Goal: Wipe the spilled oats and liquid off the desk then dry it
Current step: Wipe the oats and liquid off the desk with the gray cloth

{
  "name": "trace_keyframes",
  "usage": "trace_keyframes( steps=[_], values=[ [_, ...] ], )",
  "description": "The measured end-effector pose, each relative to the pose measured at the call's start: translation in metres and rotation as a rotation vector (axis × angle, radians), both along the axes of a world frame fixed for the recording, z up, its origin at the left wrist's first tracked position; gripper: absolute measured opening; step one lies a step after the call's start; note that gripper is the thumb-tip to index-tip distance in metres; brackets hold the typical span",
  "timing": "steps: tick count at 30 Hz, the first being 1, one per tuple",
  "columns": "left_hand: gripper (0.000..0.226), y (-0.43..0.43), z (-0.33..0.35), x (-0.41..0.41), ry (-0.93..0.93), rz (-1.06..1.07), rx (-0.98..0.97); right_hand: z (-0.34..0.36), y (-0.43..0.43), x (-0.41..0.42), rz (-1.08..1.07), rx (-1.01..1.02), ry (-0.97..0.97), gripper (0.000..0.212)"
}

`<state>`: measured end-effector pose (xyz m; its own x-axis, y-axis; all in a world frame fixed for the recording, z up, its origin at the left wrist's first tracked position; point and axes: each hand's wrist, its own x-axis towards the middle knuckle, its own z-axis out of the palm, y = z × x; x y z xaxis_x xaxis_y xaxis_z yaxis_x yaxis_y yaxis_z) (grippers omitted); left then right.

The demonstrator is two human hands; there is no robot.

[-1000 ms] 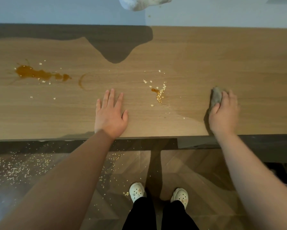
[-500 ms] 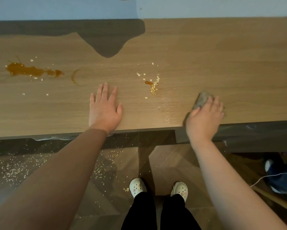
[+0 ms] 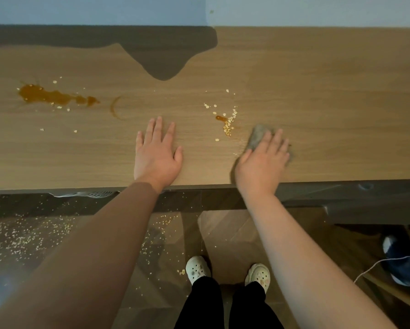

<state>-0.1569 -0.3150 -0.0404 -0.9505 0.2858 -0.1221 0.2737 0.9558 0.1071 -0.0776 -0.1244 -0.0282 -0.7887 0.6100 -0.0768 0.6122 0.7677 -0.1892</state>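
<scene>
A wooden desk (image 3: 318, 103) carries a brown liquid puddle (image 3: 49, 97) at the left, ringed by scattered oats. A curved brown smear (image 3: 115, 110) lies right of the puddle. A small heap of oats with a brown drop (image 3: 228, 123) lies near the middle. My right hand (image 3: 263, 160) presses a grey cloth (image 3: 257, 136) flat on the desk with straight fingers, just right of that heap. My left hand (image 3: 156, 155) rests flat on the desk near the front edge, fingers spread, holding nothing.
Spilled oats (image 3: 21, 236) cover the dark floor below the desk's front edge. My feet in white clogs (image 3: 198, 269) stand under the desk. A dark blue item (image 3: 405, 264) and a white cord (image 3: 375, 267) lie on the floor at the right.
My right hand has slid the grey cloth leftward along the desk, ending close to the oat heap. My left hand has stayed flat in place.
</scene>
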Motion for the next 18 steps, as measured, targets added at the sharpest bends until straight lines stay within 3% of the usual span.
trace_keyframes(
  steps=[2,4,9,12,15,18],
  values=[
    [0.063,-0.001,0.0,0.001,0.001,0.003,0.004,-0.004,-0.005,0.0,0.174,0.027,-0.039,0.061],
    [0.063,-0.001,0.001,0.001,0.004,0.001,0.001,-0.006,0.021,0.004,0.184,0.067,-0.042,0.06],
    [0.063,0.0,0.001,0.0,-0.009,0.005,0.011,-0.002,0.047,-0.012,-0.267,-0.03,0.054,0.06],
    [0.063,-0.001,0.001,0.0,-0.011,-0.004,0.011,-0.001,0.004,-0.036,0.014,-0.026,0.033,0.06],
    [0.063,-0.002,0.001,-0.001,-0.015,-0.003,0.014,-0.005,0.016,-0.04,0.31,0.038,-0.012,0.057],
    [0.063,-0.001,0.001,0.0,-0.015,-0.01,0.015,-0.003,0.065,-0.046,0.021,0.03,0.026,0.056]
  ],
)
